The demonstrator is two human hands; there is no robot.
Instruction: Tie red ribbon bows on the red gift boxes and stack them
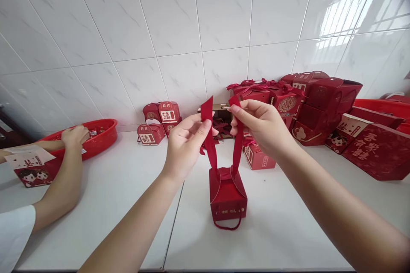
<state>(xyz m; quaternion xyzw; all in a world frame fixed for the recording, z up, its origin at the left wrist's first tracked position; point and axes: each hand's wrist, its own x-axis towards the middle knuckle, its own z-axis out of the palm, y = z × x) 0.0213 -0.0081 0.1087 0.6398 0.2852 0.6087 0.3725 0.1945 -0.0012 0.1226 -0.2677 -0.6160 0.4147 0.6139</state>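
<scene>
A small dark red gift box stands on the white table, its flaps folded in at the top and a cord handle hanging at its front. From its top rise the two ends of a red ribbon. My left hand pinches the left end between thumb and fingers. The right end is pinched in my right hand. Both ribbon ends are pulled up and stay apart, with no knot between them.
Several red boxes are stacked at the back right, some with ribbon bows. Large printed bags stand at far right. Small boxes sit by the wall. At left, another person's hand reaches into a red basin.
</scene>
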